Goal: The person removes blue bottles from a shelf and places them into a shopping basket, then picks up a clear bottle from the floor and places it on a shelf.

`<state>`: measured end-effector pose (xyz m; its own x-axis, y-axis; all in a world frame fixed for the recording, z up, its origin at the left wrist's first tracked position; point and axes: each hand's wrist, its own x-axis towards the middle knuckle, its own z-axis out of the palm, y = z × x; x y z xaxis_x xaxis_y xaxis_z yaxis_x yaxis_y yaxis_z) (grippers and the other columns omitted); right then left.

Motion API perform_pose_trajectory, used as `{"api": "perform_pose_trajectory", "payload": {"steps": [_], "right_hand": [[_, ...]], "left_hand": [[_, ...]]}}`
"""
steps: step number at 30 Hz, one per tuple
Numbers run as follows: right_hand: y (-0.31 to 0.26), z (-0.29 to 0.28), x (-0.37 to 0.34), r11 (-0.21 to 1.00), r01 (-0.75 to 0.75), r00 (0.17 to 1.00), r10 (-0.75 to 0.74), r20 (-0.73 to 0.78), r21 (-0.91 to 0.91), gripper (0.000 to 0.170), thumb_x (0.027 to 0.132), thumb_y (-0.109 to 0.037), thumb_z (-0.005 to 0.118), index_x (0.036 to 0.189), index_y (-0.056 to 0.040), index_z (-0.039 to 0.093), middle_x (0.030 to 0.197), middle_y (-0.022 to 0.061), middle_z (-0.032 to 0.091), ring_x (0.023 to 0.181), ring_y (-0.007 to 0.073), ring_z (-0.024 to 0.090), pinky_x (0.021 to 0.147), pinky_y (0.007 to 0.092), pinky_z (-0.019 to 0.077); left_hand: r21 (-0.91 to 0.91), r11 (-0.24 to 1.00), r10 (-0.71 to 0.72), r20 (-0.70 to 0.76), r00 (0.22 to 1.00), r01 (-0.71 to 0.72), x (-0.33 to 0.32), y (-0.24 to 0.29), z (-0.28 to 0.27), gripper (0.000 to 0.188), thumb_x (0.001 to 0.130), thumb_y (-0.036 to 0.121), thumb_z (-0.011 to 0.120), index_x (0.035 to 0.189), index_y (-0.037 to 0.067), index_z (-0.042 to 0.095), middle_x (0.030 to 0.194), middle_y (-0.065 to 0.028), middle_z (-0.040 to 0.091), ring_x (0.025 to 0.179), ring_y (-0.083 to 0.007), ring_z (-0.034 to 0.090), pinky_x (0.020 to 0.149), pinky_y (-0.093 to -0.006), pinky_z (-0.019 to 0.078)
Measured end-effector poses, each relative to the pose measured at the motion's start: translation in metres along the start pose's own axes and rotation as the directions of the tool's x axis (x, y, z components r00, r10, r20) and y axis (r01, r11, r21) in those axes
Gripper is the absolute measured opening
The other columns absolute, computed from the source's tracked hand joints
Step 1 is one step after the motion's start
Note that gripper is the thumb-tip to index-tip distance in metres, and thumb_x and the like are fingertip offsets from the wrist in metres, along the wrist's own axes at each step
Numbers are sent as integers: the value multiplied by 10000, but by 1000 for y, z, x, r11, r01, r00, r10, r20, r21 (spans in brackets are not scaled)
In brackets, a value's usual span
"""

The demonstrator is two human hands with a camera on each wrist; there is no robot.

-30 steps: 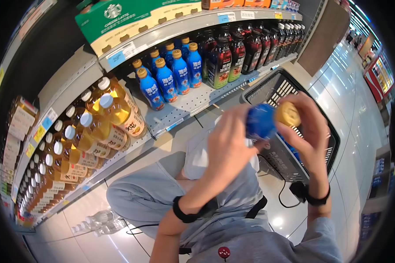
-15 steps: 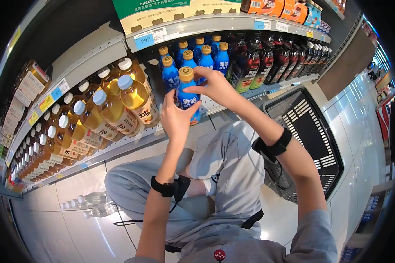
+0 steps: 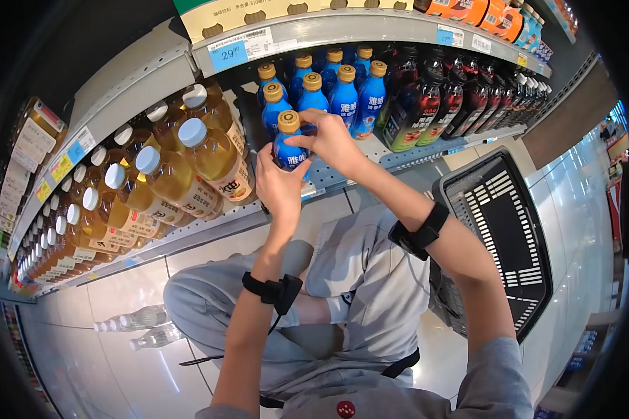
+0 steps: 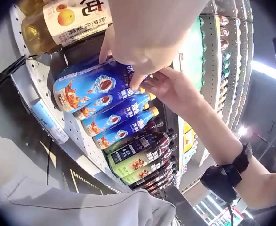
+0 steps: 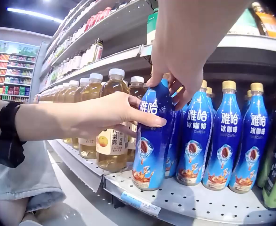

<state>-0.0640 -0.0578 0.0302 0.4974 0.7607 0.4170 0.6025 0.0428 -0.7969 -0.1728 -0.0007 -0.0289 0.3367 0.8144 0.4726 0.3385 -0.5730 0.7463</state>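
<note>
A blue bottle with a gold cap [image 3: 288, 122] stands at the shelf's front edge, before the rows of matching blue bottles [image 3: 345, 100]. My left hand [image 3: 279, 185] grips its lower body from the left, thumb across the front. From the right, my right hand [image 3: 332, 143] pinches it just below the cap. In the right wrist view the held bottle [image 5: 149, 141] is nearly upright, its base at the perforated shelf [image 5: 213, 202], with the left hand [image 5: 109, 113] round its middle and the right hand [image 5: 180, 61] covering the cap.
Large amber bottles [image 3: 210, 157] fill the shelf to the left, dark bottles [image 3: 416, 112] stand to the right. A black basket [image 3: 500, 244] is on the floor at the right; clear bottles [image 3: 140, 325] lie on the floor at the left. A shelf edge [image 3: 356, 29] runs above.
Both hands came from over the basket to the shelf with a blue bottle. Over the last half second, they have moved slightly toward the front-left blue bottles, still holding it.
</note>
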Motion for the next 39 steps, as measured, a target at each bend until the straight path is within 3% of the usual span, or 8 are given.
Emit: {"api": "perform_pose_trajectory", "payload": {"steps": [5, 11, 14, 23, 26, 30, 35, 39], "right_hand": [[-7, 5, 6, 996, 17, 999, -13, 48, -84, 378, 741, -107, 771, 1045, 66, 628, 996, 152, 652, 863, 265, 649, 793, 333, 509], [1, 10, 5, 999, 36, 999, -37, -14, -17, 376, 741, -121, 774, 1042, 52, 631, 984, 152, 650, 856, 257, 650, 767, 337, 506], [-5, 7, 2, 1000, 12, 1000, -12, -23, 4, 389, 683, -105, 784, 995, 66, 628, 943, 194, 635, 814, 359, 622, 701, 380, 482], [0, 14, 1, 993, 49, 993, -60, -100, -111, 384, 696, -152, 784, 977, 50, 617, 931, 180, 628, 829, 370, 614, 693, 406, 482], [0, 15, -2, 988, 24, 995, -39, -89, -155, 402, 740, -155, 782, 1045, 44, 611, 962, 145, 650, 844, 296, 652, 723, 344, 517], [-1, 13, -3, 989, 21, 998, -30, -60, -143, 424, 750, -165, 779, 1080, 31, 601, 993, 146, 657, 889, 282, 652, 757, 343, 516], [-17, -5, -23, 1000, -29, 988, 28, -152, 1, 422, 727, -144, 773, 1066, 41, 603, 988, 205, 653, 924, 337, 646, 778, 392, 510], [-37, -26, -62, 991, -132, 963, 134, -235, 22, 319, 743, -86, 735, 1005, 50, 615, 952, 202, 659, 914, 323, 651, 786, 376, 511]], "left_hand": [[9, 999, -47, 17, 999, 47, 4, -6, 2, 668, 575, 312, 866, 1075, 23, 531, 1013, -135, 612, 946, -347, 596, 777, -441, 476], [-17, 999, -35, 51, 998, 36, 7, -7, 1, 688, 602, 318, 857, 1120, 17, 518, 1041, -157, 603, 960, -362, 582, 789, -448, 465], [-99, 994, 46, 70, 996, -39, 6, -16, -2, 680, 632, 266, 847, 1160, -2, 513, 1049, -179, 601, 953, -362, 584, 794, -441, 465], [-295, 955, 68, 156, 985, -19, 11, -26, -7, 631, 668, 140, 829, 1185, -47, 517, 1047, -194, 606, 940, -320, 598, 812, -395, 472], [-310, 951, 52, 175, 983, 5, 10, -26, -6, 633, 680, 141, 823, 1197, -45, 507, 1050, -198, 606, 934, -321, 601, 811, -395, 476], [-300, 952, 10, 227, 974, 60, 8, -21, -8, 684, 697, 143, 815, 1254, -33, 459, 1117, -208, 562, 984, -334, 573, 851, -397, 461], [-276, 961, 50, 111, 993, -18, -19, 3, -13, 725, 714, 122, 794, 1306, -14, 400, 1164, -183, 467, 1082, -337, 466, 937, -423, 385], [-203, 969, 147, 28, 989, -139, -36, 39, -28, 681, 720, 107, 781, 1279, -11, 410, 1145, -163, 450, 1083, -316, 428, 932, -428, 362]]}}
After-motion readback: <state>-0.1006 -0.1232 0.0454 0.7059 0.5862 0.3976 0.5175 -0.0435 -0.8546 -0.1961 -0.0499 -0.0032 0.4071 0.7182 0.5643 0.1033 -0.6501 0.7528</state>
